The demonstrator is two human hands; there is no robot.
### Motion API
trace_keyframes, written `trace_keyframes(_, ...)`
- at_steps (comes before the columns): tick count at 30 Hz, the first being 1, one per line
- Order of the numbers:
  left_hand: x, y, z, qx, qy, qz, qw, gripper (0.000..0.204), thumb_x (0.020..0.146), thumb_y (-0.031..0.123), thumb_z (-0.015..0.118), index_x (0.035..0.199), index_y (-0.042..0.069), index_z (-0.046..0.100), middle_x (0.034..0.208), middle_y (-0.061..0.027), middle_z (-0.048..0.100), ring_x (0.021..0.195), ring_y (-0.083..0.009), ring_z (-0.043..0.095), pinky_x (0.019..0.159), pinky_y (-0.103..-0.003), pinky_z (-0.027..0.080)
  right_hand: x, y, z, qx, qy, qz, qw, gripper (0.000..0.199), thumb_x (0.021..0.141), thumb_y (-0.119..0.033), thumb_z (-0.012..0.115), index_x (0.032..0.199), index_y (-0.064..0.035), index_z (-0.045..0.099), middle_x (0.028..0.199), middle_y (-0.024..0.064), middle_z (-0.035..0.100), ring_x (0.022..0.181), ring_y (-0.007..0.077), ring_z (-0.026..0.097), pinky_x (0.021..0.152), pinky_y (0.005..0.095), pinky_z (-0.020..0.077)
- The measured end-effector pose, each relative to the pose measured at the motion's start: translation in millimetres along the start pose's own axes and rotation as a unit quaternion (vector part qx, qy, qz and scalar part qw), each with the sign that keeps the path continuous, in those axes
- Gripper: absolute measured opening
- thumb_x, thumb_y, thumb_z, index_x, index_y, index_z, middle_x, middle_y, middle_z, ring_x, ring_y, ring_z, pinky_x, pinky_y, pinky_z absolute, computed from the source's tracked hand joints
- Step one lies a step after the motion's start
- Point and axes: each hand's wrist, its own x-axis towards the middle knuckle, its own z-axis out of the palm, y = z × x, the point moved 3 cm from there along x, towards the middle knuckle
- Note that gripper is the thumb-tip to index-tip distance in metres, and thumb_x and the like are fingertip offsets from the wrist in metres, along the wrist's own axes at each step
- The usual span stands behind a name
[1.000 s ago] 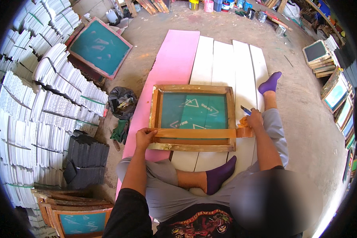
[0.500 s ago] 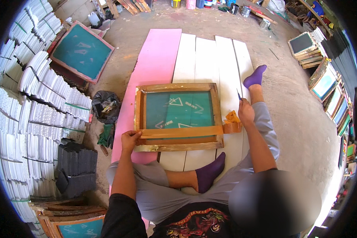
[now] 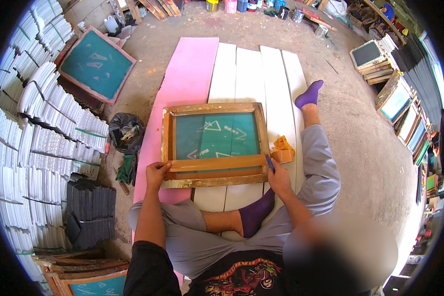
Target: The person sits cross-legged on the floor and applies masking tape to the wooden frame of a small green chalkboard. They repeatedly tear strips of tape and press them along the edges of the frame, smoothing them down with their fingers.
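A wooden-framed printing screen point(image 3: 212, 183) with green mesh lies on the boards in front of me. A strip of brown packing tape point(image 3: 217, 163) runs across its near part, from side to side. My left hand point(image 3: 158, 173) pinches the strip's left end at the frame's left side. At the frame's right side my right hand point(image 3: 279, 177) is closed round a slim blue cutter point(image 3: 270, 164), its tip by the strip's right end. Just beyond that hand sits a roll of brown tape point(image 3: 283, 156), with a crumpled orange piece point(image 3: 282, 143) against it.
Pink point(image 3: 190, 64) and white boards point(image 3: 249, 74) form the work surface, and my legs rest on it. Stacked white sheets point(image 3: 59, 108) and a black bag point(image 3: 126, 132) stand left. Other screens point(image 3: 98, 64) lean at both sides; paint cans point(image 3: 254, 6) line the back.
My right hand has come left and nearer, bringing the cutter to the strip's right end. The tape roll now sits apart from the strip. My left hand keeps its hold.
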Motion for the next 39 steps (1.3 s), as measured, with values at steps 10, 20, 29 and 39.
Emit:
trace_keyframes(10, -0.4, 3.7, 4.6, 0.022, 0.018, 0.023, 0.999, 0.022, 0.084, 0.011, 0.085, 0.09, -0.006, 0.072, 0.077, -0.0063, 0.071, 0.063, -0.0112, 0.061, 0.058, -0.025, 0.05, 7.7, 22.7, 20.6, -0.07, 0.02, -0.081, 0.994, 0.059, 0.09, -0.007, 0.054, 0.147, 0.0018, 0.044, 0.112, 0.034, 0.065, 0.1, 0.0499, 0.065, 0.09, 0.0546, 0.0522)
trace_keyframes(20, 0.7, 0.6, 3.5, 0.006, 0.009, 0.006, 1.0, 0.021, 0.085, 0.012, 0.084, 0.09, -0.006, 0.073, 0.078, -0.0065, 0.071, 0.062, -0.011, 0.061, 0.056, -0.025, 0.049, 3.6, 2.8, 9.1, -0.134, 0.086, -0.127, 0.979, 0.06, 0.092, -0.011, 0.058, 0.148, -0.0027, 0.041, 0.119, 0.0326, 0.062, 0.103, 0.0495, 0.064, 0.088, 0.0552, 0.053)
trace_keyframes(29, -10.9, 20.7, 9.1, 0.053, 0.016, 0.002, 0.998, 0.023, 0.085, 0.012, 0.083, 0.092, -0.007, 0.073, 0.074, -0.0086, 0.071, 0.06, -0.0138, 0.064, 0.053, -0.027, 0.05, 60.5, -1.3, -69.9, -0.235, 0.002, 0.103, 0.966, 0.061, 0.08, -0.053, 0.078, 0.117, -0.0071, 0.062, 0.103, 0.0204, 0.073, 0.101, 0.041, 0.07, 0.085, 0.0526, 0.0549)
trace_keyframes(39, -16.2, 21.5, 21.8, 0.175, 0.036, 0.112, 0.978, 0.019, 0.085, 0.011, 0.082, 0.093, -0.005, 0.075, 0.078, -0.0124, 0.075, 0.064, -0.0154, 0.068, 0.057, -0.031, 0.055, 71.4, -1.7, -64.7, -0.319, -0.021, 0.097, 0.942, 0.054, 0.081, -0.051, 0.077, 0.112, -0.0075, 0.064, 0.105, 0.0169, 0.072, 0.101, 0.0364, 0.071, 0.086, 0.0487, 0.0569)
